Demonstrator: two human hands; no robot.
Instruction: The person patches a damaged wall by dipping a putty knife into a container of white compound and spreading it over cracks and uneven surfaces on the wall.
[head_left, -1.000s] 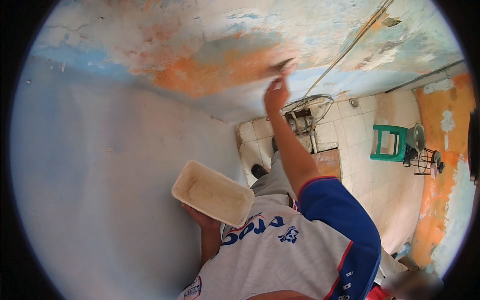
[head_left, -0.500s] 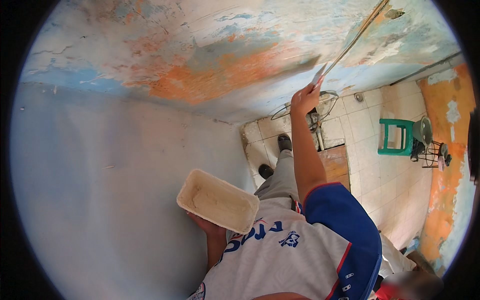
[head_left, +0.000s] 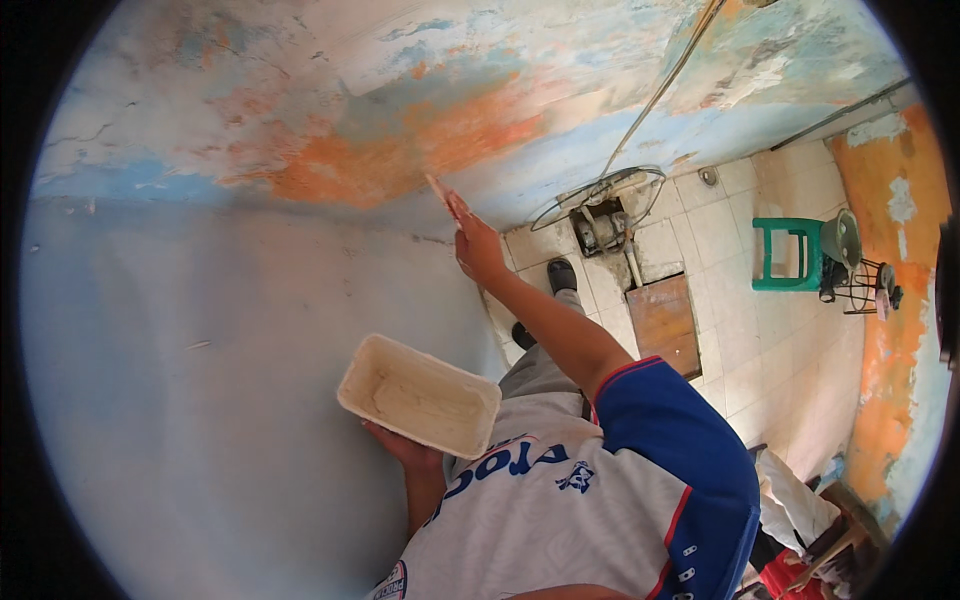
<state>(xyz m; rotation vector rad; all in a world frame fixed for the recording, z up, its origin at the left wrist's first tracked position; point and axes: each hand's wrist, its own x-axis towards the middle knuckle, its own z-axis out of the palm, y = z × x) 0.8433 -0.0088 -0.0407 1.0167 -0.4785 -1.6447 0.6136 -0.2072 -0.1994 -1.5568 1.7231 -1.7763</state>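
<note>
My left hand [head_left: 397, 442] grips a cream rectangular plastic tub [head_left: 418, 390] from underneath, with pale, smeared residue inside it. My right hand [head_left: 478, 243] is closed on a putty knife [head_left: 440, 190], seen nearly edge-on against the patchy plastered wall [head_left: 350, 120], at the lower edge of an orange patch. Pale residue shows on my fingers. Whether the blade touches the wall, I cannot tell. A smooth pale blue wall [head_left: 180, 360] is on my left.
Below are a tiled floor [head_left: 750, 380], a pit with a pump [head_left: 600, 228], pipes, cables and a wooden board [head_left: 662, 315]. Right: a green stool [head_left: 775, 253], a metal pot [head_left: 842, 238], a wire stand. A white cloth [head_left: 790, 500] and wooden items lie lower right. A cable [head_left: 660, 90] crosses the wall.
My right hand with the putty knife moved right half a second ago, and is now back leftward and lower in the picture. My left hand still holds the tub.
</note>
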